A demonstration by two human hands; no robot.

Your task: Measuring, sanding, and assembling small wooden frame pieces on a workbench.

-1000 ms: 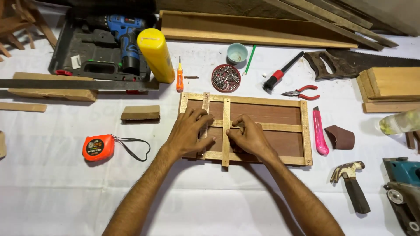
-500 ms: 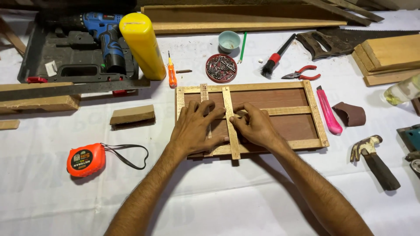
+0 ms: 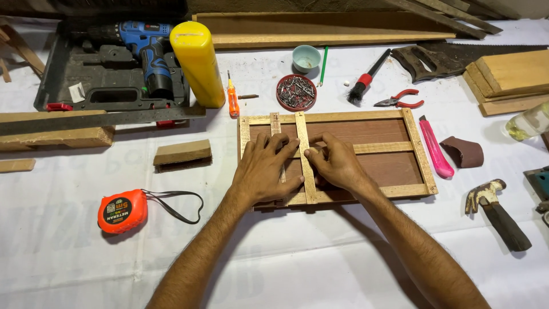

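Note:
A brown wooden panel with a pale strip frame lies flat on the white table. Two thin upright strips cross it on the left; the longer one runs from top edge to bottom edge. My left hand lies flat on the panel, fingers spread over the shorter strip, thumb touching the long one. My right hand rests just right of the long strip, its fingertips pinching it at mid height. A horizontal strip runs right from under my right hand.
A round red tin of nails, orange screwdriver, yellow cylinder and blue drill in its case lie behind the panel. Pink utility knife, sandpaper, hammer, pliers sit right. Orange tape measure and wood block left.
The view has shifted, so the panel sits a little further right and lower in the picture. My hands stay on the panel around the long upright strip, fingers slightly rearranged.

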